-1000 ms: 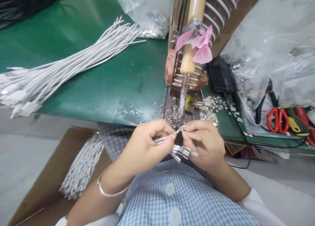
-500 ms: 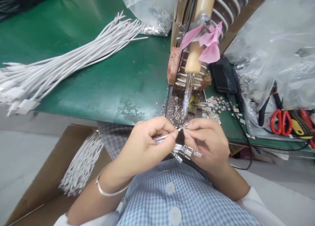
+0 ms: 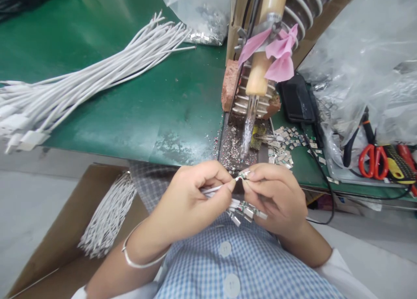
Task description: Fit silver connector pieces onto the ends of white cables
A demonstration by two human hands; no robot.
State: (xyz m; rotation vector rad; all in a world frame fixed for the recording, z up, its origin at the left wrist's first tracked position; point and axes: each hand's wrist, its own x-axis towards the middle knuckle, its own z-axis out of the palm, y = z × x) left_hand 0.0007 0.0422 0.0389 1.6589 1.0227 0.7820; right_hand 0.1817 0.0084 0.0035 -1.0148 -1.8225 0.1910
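Note:
My left hand (image 3: pixel 200 199) pinches a white cable (image 3: pixel 213 189) near its stripped end, where thin coloured wires show. At that end, my right hand (image 3: pixel 276 192) holds a small metal connector (image 3: pixel 243 175) between thumb and forefinger. The wires and connector touch or nearly touch; I cannot tell whether they are joined. Below the fingers, several more cable ends with metal connectors (image 3: pixel 247 210) stick out from under my left hand. Just above both hands, a soldering iron (image 3: pixel 250 121) with a wooden handle is fixed pointing down, its tip over a tray (image 3: pixel 223 134) strewn with solder bits.
A bundle of white cables (image 3: pixel 107 73) lies on the green table (image 3: pixel 137 121). Loose connectors (image 3: pixel 283 147) are scattered right of the tray. Further right are red-handled scissors (image 3: pixel 373 162), pliers (image 3: pixel 350 147) and plastic bags (image 3: pixel 365 69). A cardboard box (image 3: pixel 61 229) with cables stands lower left.
Both hands have lowered slightly, taking the cable end and connector down and away from the iron's tip. The grips look the same.

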